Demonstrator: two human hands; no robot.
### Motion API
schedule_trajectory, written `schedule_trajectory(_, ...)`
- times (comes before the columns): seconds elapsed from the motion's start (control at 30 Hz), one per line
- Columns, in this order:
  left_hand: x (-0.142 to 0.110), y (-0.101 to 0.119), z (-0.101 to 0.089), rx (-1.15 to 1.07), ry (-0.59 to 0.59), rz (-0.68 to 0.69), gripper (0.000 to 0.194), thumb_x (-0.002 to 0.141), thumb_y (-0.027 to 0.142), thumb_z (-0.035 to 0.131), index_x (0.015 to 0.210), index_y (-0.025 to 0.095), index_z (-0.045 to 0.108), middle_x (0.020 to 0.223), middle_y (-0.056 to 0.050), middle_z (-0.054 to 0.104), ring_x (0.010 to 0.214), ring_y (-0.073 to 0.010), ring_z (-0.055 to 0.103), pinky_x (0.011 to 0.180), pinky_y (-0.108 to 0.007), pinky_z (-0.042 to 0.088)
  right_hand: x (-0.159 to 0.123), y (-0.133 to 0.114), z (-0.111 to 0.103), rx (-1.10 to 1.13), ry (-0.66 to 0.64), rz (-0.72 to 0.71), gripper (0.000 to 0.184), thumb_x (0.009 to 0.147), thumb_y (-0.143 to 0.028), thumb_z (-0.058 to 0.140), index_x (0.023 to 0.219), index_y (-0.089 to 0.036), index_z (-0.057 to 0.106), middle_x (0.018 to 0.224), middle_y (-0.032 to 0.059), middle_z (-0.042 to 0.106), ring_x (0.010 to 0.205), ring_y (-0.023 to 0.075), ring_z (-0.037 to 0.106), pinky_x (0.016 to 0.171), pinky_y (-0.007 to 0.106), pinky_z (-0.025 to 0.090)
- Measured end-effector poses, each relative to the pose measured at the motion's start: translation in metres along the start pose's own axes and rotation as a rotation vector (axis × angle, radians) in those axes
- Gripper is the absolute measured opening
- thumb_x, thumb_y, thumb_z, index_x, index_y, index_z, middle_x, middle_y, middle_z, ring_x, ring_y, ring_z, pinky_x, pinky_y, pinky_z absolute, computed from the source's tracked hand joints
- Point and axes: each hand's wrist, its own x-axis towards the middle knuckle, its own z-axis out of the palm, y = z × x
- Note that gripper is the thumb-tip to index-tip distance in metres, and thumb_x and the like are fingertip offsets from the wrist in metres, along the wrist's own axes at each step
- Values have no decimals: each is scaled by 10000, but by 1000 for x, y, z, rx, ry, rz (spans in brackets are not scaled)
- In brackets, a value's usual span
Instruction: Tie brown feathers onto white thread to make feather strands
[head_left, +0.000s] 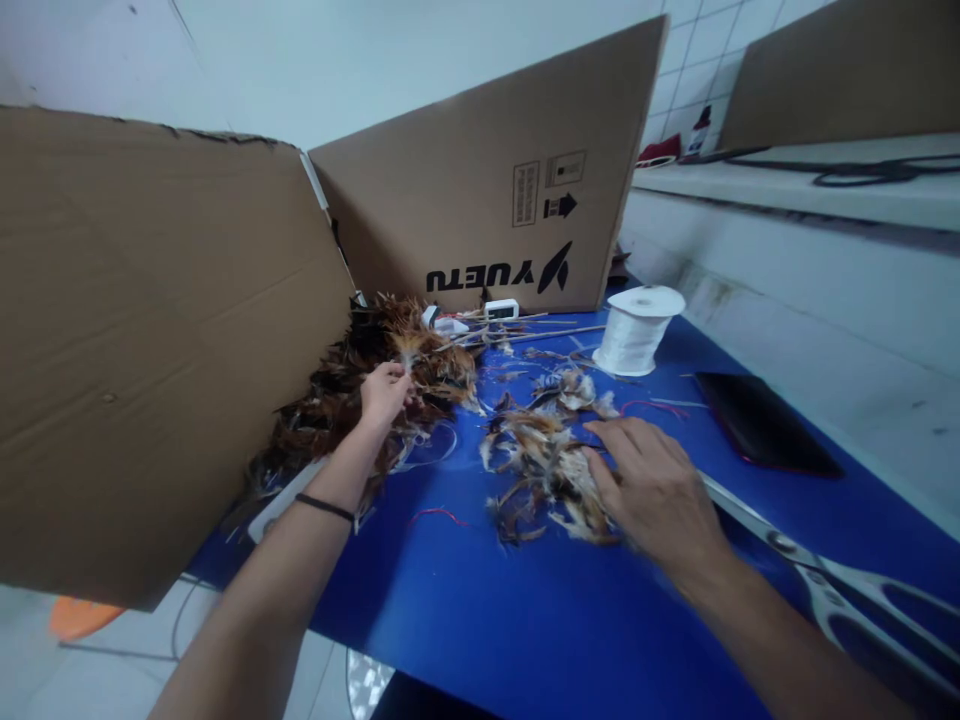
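Between the fingertips of my left hand (384, 395) is a feather (407, 347), its fluffy tan end pointing up. The hand is over a heap of brown feathers (319, 400) along the cardboard. My right hand (649, 480) lies palm down at the right edge of a smaller pile of loose tan and white feathers (551, 455). Its fingers are stretched out and touch or nearly touch the pile; its palm is hidden. Below my right wrist lie large metal scissors (784, 545), partly behind the forearm.
A white spool of ribbon or thread (637, 330) stands on the blue tabletop (480, 620). To its right lies a dark phone or tablet (766, 422). Thin sticks (551, 335) and a small white device (501, 310) lie at the back. Cardboard panels (480, 190) wall the left and far sides.
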Motion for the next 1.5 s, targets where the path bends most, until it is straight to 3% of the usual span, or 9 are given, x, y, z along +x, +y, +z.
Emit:
schedule_trajectory(0.17,4,-6,-20,291,-87,208,108,716,158,567,794,184,637,684,-17,639,680,-147,608,704,-243,454,0,-1,-2,13,0,-13,219,871,-229,460,1006,-122,595,947,122,609,935,262,551,807,376,413)
schedule_trajectory(0.37,-2,-8,-18,517,-251,395,170,708,146,584,824,208,692,964,-75,596,883,-215,581,799,-314,439,1,-4,-2,28,-6,-55,186,874,-222,453,907,-136,614,874,102,608,874,242,558,803,375,420)
schedule_trajectory(0.63,15,-2,-24,502,-180,511,154,778,230,540,777,167,681,957,-94,575,972,-218,519,915,-331,388,-1,-3,-2,46,-39,-32,180,871,-212,459,886,-137,621,872,104,597,871,240,553,792,374,414)
schedule_trajectory(0.77,25,9,-26,99,-33,404,147,731,259,582,798,162,669,888,-55,622,847,-181,564,815,-301,438,-1,-4,-3,67,-51,-13,189,879,-216,448,861,-145,623,859,94,596,866,229,554,799,367,410)
schedule_trajectory(0.93,25,17,-20,-164,-47,287,259,728,353,564,835,131,645,705,-31,661,602,-124,580,604,-236,454,-2,-1,3,85,-119,9,185,871,-239,459,912,-155,619,882,90,601,875,232,552,802,373,411)
schedule_trajectory(1.13,20,12,-16,-252,-74,223,330,678,400,621,842,114,632,636,-26,645,540,-105,568,553,-216,443,-6,2,12,64,-315,35,326,807,-335,554,1075,-157,605,952,98,643,906,276,562,778,401,429)
schedule_trajectory(1.3,19,7,-17,-163,-23,237,254,640,233,648,876,141,627,734,-34,657,686,-151,612,673,-269,479,-5,3,12,121,-406,31,239,799,-199,523,1010,-168,632,874,84,675,837,233,603,769,345,431)
schedule_trajectory(1.4,4,12,-13,-59,9,337,257,630,130,636,882,182,645,925,-48,657,928,-190,588,880,-324,431,-4,5,13,175,-403,37,181,797,-142,478,839,-179,650,795,70,676,783,200,620,722,297,433)
schedule_trajectory(1.5,-23,17,-2,204,-156,701,162,766,149,531,869,180,653,909,-58,661,903,-176,595,862,-322,448,-3,6,14,205,-361,78,176,795,-141,471,814,-183,641,784,64,681,761,190,629,699,281,437)
